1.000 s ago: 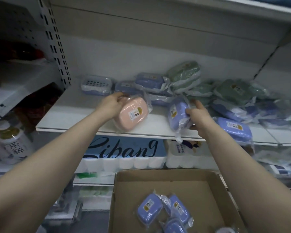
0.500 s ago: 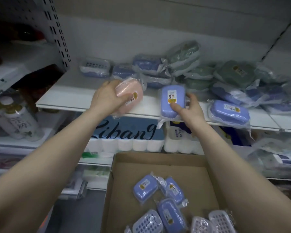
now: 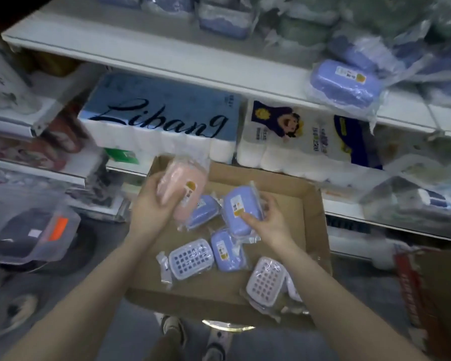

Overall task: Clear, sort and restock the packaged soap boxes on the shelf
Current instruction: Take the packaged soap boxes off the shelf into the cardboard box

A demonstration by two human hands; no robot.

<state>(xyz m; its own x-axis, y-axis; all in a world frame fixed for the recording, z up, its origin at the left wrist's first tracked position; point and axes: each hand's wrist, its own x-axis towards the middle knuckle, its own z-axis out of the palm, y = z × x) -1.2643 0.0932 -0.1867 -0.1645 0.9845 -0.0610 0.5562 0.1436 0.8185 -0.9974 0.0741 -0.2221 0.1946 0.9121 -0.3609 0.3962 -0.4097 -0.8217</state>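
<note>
**Holding pink and blue soap boxes over an open carton**

Grips a pink soap box (image 3: 181, 194) in the left hand (image 3: 151, 207), with fingers curled round its lower end and the pack tilted up on end above the far left corner of the cardboard carton (image 3: 320, 230). Pinches a blue soap box (image 3: 241, 209) in the right hand (image 3: 267, 222), thumb laid across the face by the yellow-and-white label and fingers wrapped behind. Closes both hands snugly on the packs, just beside each other, low over the carton.

Shows both packs as rounded oblongs of smooth plastic, each sealed in crinkled clear film with a small sticker. Below them, on the plain brown carton floor, shows two more blue boxes (image 3: 227, 250) of the same shape and two white slotted soap dishes (image 3: 190, 259), film-wrapped and lying flat with grid-holed tops.

Behind the carton, takes in a white metal shelf (image 3: 167, 61) with another blue wrapped box (image 3: 345, 84) at its front edge and a blurred heap of blue and green packs further back. Under it, takes in a Libang toilet-roll pack (image 3: 162, 118) beside a cartoon-printed tissue pack (image 3: 297, 142).
</note>
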